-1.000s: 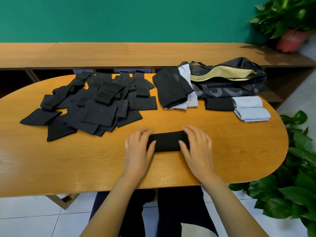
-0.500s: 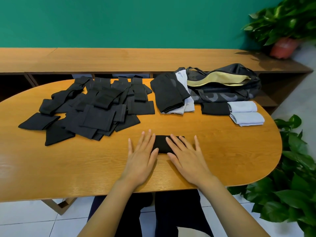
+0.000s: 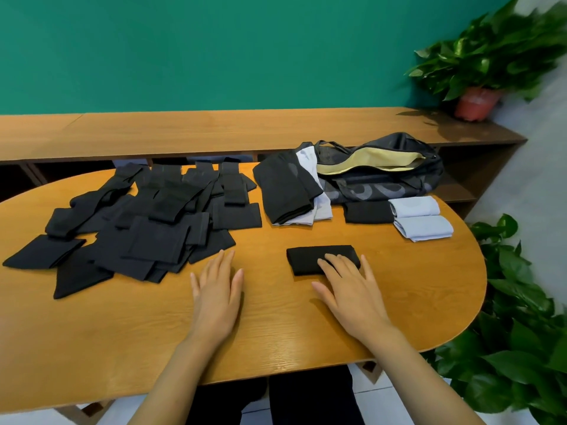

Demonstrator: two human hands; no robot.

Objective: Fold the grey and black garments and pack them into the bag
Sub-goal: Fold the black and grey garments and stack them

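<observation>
A small folded black garment [image 3: 310, 256] lies on the wooden table [image 3: 276, 326] in front of me. My right hand [image 3: 349, 289] rests flat on its right part, fingers straight. My left hand [image 3: 216, 294] lies flat on bare wood to the left, touching no cloth. A heap of black garments [image 3: 147, 228] covers the table's left side. At the back right sits the dark bag [image 3: 380, 173], unzipped, its tan lining showing. Before it lie a folded black piece [image 3: 368, 212] and two folded grey pieces [image 3: 420, 217]. A black-and-grey stack [image 3: 288, 188] leans by the bag.
A long wooden shelf unit [image 3: 214, 130] runs behind the table along the green wall. A potted plant [image 3: 481, 72] stands on its right end. Leafy plants [image 3: 518, 332] crowd the floor right of the table's rounded end.
Both hands pressed the black garment together before. Now my left hand has slid off it to the left onto bare wood, and the garment lies further right under my right hand.
</observation>
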